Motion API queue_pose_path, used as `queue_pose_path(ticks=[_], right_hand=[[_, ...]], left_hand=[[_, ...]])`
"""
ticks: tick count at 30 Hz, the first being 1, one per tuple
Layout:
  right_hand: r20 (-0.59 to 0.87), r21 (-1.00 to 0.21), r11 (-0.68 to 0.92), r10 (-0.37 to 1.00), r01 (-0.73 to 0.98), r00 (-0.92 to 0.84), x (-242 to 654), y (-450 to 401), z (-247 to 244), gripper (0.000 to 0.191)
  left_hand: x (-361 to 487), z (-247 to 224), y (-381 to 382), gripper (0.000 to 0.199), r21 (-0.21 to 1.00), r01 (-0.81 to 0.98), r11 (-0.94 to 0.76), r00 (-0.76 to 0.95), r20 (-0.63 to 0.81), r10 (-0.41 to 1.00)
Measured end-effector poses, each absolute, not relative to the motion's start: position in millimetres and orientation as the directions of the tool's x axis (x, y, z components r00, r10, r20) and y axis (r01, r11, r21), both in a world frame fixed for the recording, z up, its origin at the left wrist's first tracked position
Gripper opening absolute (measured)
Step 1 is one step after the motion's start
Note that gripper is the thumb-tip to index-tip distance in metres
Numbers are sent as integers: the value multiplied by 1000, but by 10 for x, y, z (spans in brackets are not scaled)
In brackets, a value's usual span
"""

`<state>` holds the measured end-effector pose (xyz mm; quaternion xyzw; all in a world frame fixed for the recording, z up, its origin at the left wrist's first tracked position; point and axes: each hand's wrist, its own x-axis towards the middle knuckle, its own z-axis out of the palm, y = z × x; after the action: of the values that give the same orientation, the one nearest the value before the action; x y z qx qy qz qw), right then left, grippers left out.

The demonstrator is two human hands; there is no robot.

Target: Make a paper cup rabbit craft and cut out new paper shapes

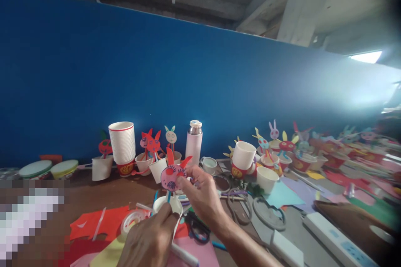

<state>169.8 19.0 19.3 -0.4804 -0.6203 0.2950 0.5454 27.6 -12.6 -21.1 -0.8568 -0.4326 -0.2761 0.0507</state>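
A pink paper rabbit face [170, 178] with red ears and drawn eyes stands on a blue stick above a white paper cup [178, 202]. My right hand [203, 194] pinches the right edge of the face between thumb and fingers. My left hand [150, 235] is closed at the cup's front rim, its fingers by the base of the stick. Below the hands lie a pink sheet [200, 252], a white marker [184, 255] and black-handled scissors [199, 228].
Stacked cups [122, 144], a pink thermos [194, 146] and cups with paper rabbits [287, 146] line the blue wall. Red paper [86, 225] and a tape roll [133, 220] lie left; a power strip [338, 240] lies right.
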Motion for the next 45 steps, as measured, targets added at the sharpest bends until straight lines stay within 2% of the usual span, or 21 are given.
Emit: queue_pose_path(ticks=[2, 4, 9, 16, 21, 28, 32, 42, 45], right_hand=[[376, -896, 349, 926, 275, 47, 1689, 182, 198, 9], [371, -887, 340, 928, 314, 44, 1696, 188, 194, 10], [381, -846, 348, 925, 403, 0, 1721, 224, 133, 12], [407, -798, 358, 913, 484, -4, 1714, 263, 55, 14], [421, -755, 346, 907, 556, 8, 1690, 251, 45, 15], [405, -774, 336, 914, 537, 12, 1675, 261, 37, 11], [397, -785, 330, 918, 525, 16, 1663, 276, 8, 12], [389, -811, 326, 921, 486, 31, 1627, 292, -39, 10], [404, -804, 333, 914, 492, 41, 1630, 305, -61, 10]], left_hand=[[293, -248, -132, 28, 60, 799, -599, 515, 447, 731], [293, -266, -129, 29, 21, 797, -604, 543, 414, 731], [272, -241, -108, 25, 50, 776, -629, 547, 445, 709], [280, -217, -118, 29, 45, 817, -574, 531, 330, 781], [302, -180, -138, 31, 51, 834, -549, 512, 296, 806], [300, -168, -142, 32, 61, 817, -573, 521, 348, 780], [290, -207, -133, 31, 109, 806, -582, 499, 406, 766], [273, -244, -115, 30, 212, 751, -626, 499, 439, 747], [272, -249, -112, 29, 260, 709, -656, 482, 500, 719]])
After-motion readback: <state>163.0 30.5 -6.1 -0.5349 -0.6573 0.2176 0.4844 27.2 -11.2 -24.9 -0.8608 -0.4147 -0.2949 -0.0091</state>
